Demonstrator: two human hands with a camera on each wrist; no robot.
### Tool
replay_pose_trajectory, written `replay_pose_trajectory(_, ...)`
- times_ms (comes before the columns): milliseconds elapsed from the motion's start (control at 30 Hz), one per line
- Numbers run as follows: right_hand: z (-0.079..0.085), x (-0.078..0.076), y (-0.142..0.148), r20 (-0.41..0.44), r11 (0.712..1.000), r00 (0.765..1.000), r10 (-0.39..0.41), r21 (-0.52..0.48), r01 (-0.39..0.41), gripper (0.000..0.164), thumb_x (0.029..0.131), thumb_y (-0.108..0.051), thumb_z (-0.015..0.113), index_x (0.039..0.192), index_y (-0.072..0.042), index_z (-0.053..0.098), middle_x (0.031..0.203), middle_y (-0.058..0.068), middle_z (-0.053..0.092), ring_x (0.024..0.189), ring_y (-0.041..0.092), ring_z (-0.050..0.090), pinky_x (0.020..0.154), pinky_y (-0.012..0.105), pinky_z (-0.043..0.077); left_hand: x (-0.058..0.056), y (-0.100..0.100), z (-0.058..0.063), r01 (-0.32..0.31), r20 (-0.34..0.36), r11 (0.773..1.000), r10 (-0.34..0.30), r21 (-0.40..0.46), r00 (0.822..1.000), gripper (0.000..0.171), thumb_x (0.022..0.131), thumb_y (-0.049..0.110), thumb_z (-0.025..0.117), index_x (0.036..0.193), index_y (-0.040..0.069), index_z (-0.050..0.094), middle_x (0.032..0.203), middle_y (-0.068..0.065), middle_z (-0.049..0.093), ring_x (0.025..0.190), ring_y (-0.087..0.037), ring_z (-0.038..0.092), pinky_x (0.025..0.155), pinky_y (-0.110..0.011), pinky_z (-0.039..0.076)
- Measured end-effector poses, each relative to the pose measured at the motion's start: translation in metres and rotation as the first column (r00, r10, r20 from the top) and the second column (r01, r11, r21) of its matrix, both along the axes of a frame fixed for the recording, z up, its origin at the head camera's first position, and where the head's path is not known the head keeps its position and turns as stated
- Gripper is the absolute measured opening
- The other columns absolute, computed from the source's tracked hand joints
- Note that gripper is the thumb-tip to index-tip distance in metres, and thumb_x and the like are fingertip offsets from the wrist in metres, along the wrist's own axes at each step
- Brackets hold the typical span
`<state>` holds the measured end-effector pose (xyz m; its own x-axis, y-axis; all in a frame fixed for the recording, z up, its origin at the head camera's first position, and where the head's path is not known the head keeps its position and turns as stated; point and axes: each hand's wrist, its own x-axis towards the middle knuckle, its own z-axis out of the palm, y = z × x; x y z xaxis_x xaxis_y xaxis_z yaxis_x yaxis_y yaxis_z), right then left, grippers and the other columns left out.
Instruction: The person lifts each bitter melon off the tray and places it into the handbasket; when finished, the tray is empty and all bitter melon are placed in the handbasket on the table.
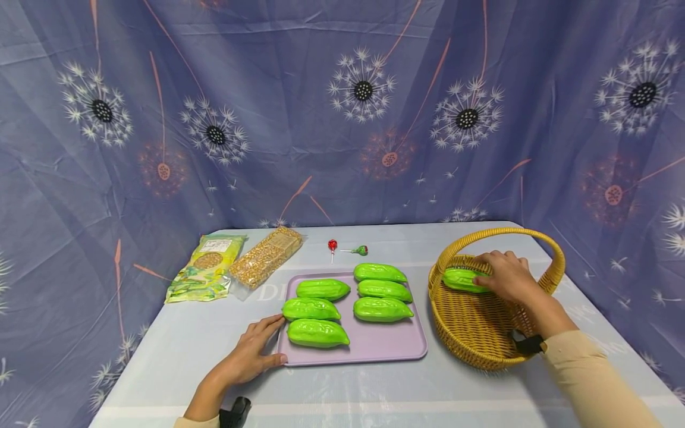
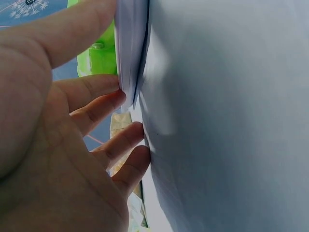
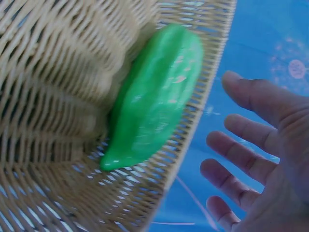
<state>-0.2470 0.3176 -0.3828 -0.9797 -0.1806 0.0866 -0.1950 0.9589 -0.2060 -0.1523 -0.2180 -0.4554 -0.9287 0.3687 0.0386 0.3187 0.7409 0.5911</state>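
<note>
One green fruit (image 1: 461, 280) in basket (image 1: 471, 324), near counter (image 1: 342, 398)'s right edge; six more (image 1: 384, 290) on tray (image 1: 380, 343), presumably to follow. Right hand (image 1: 507, 274) spread, empty, beside basketed fruit; left hand (image 1: 251, 351), fingers extended, touching tray's left edge.

The head camera gives the widest view, looking forward and down across the table (image 1: 342, 395) to the patterned cloth (image 1: 299, 119) behind, well back from the tray (image 1: 385, 349) and the basket (image 1: 465, 321). Low by the left hand (image 1: 250, 352), the left wrist camera faces the tray's edge from very near (sideways, too: the tabletop stands up like a wall). The right wrist camera peers closely into the basket, with the right hand (image 1: 508, 276) along one side. Head and left wrist share the tray's edge; head and right wrist share the basket and its green fruit (image 1: 461, 280).
</note>
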Motion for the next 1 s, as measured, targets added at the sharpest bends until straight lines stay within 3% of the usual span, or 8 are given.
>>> replay_pose_trajectory(267,0.019,0.016,-0.006,-0.049,0.995,0.998,0.035,-0.089,-0.039,0.053,0.085,-0.03,0.069,0.129,-0.005,0.054,0.127,0.025,0.053,0.106,0.04,0.045,0.079,0.051,0.03,-0.001,0.001,-0.001,-0.004,-0.013,1.0,0.004,-0.008,1.0,0.076,0.08,0.038,0.072,0.141,0.004,0.042,0.147,-0.01,0.039,0.128,-0.033,0.037,0.1,-0.059,0.029)
replay_pose_trajectory(533,0.031,0.034,-0.014,-0.073,0.984,0.995,0.062,-0.165,-0.073,0.058,0.087,-0.04,0.065,0.132,-0.006,0.051,0.134,0.026,0.049,0.122,0.047,0.039,0.093,0.065,0.031,0.0,0.001,0.0,-0.006,-0.018,1.0,0.006,-0.011,1.0,0.077,0.08,0.04,0.072,0.141,0.004,0.042,0.147,-0.01,0.039,0.128,-0.032,0.037,0.099,-0.059,0.03)
replay_pose_trajectory(1000,0.031,0.067,-0.038,-0.231,0.963,0.959,0.162,-0.174,-0.204,0.05,0.083,-0.033,0.071,0.125,-0.009,0.058,0.122,0.017,0.061,0.114,0.039,0.051,0.09,0.058,0.04,0.001,0.001,0.001,-0.008,-0.01,1.0,0.008,-0.003,1.0,0.077,0.08,0.04,0.071,0.142,0.005,0.041,0.148,-0.01,0.039,0.129,-0.033,0.036,0.101,-0.06,0.029)
